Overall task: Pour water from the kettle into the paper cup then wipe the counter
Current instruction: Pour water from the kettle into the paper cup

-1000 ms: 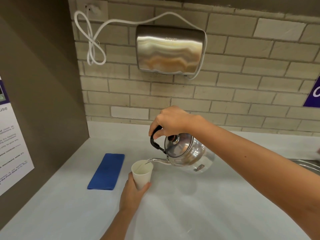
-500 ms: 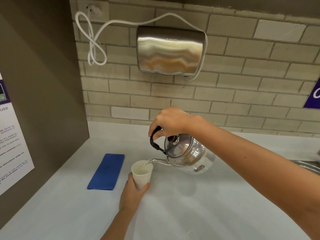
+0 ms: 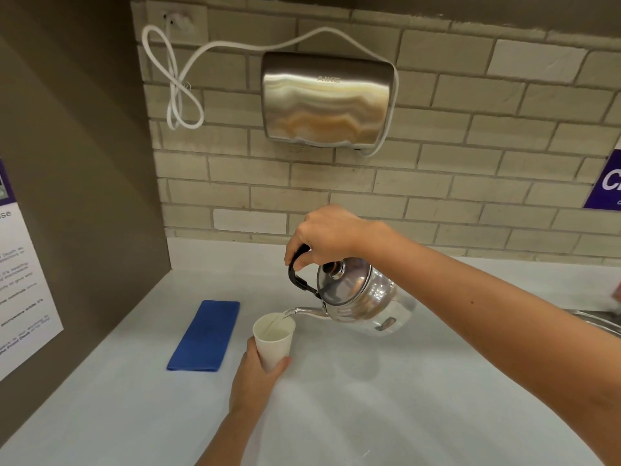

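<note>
My right hand (image 3: 324,234) grips the black handle of a shiny steel kettle (image 3: 361,297), which is tilted to the left with its thin spout over the cup's rim. A thin stream of water runs from the spout into the white paper cup (image 3: 274,341). My left hand (image 3: 257,375) is wrapped around the lower part of the cup from the near side, and the cup leans slightly. A folded blue cloth (image 3: 205,335) lies flat on the white counter (image 3: 353,415), to the left of the cup.
A steel hand dryer (image 3: 327,99) with a looped white cord hangs on the brick wall behind. A brown side wall with a poster (image 3: 20,280) closes off the left. A sink's metal edge (image 3: 594,321) shows at the right.
Almost nothing has moved. The kettle stays tilted over the cup and both hands keep their hold.
</note>
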`<state>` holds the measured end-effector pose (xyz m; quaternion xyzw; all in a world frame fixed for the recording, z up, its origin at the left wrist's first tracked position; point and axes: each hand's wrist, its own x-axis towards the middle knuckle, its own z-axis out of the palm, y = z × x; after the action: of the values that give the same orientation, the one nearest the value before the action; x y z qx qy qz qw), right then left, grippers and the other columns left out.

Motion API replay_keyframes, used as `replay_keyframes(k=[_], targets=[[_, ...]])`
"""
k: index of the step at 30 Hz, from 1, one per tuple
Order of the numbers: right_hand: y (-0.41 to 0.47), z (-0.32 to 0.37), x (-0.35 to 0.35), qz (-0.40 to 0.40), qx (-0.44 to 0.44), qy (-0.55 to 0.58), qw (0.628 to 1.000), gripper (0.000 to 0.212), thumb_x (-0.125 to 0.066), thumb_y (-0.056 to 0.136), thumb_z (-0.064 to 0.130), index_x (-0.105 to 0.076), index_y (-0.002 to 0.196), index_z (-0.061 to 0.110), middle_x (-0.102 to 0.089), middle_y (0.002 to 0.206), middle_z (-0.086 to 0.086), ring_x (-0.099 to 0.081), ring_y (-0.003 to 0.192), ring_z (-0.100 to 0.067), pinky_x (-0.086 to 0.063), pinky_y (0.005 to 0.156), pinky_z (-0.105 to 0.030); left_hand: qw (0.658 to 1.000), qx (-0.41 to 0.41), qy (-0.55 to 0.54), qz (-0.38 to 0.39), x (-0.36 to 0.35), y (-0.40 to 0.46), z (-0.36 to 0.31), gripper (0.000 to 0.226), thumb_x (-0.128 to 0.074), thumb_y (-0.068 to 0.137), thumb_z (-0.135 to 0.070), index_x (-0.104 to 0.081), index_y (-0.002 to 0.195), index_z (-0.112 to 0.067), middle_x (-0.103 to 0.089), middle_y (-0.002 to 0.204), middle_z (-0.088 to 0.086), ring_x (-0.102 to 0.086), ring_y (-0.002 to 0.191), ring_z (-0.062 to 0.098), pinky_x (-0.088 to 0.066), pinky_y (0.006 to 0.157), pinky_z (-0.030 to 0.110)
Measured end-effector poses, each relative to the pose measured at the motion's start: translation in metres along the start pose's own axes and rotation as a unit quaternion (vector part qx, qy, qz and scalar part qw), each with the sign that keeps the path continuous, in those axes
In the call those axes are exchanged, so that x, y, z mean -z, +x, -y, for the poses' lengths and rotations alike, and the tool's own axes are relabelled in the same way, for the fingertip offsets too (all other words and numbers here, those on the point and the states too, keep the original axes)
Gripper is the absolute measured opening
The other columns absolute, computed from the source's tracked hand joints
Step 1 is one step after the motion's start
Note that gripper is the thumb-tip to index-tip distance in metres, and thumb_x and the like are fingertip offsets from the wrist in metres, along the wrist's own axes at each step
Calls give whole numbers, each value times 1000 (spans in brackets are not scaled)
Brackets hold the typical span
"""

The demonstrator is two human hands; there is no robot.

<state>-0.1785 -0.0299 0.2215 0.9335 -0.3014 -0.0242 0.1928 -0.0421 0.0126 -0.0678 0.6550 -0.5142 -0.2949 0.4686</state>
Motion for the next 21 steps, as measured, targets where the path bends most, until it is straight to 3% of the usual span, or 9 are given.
replay_keyframes(k=[5,21], targets=[[0,0,2,8,-7,1,1000,23,-60,83,46,-64,105,41,-72,87,5,-48,69,-10,-30,48,-24,1000,-6,-6,-1,-1,0,1,71,-77,70,-39,-36,127,-22,-57,120,1,-53,100,18,-48,83,32],[0,2,2,-2,-4,-3,1000,22,-60,83,45,-65,103,40,-70,81,8,-43,62,-8,-22,46,-23,1000,-1,-3,1,-2,2,2,76,-76,70,-40,-34,130,-21,-55,124,3,-51,101,17,-48,86,34]])
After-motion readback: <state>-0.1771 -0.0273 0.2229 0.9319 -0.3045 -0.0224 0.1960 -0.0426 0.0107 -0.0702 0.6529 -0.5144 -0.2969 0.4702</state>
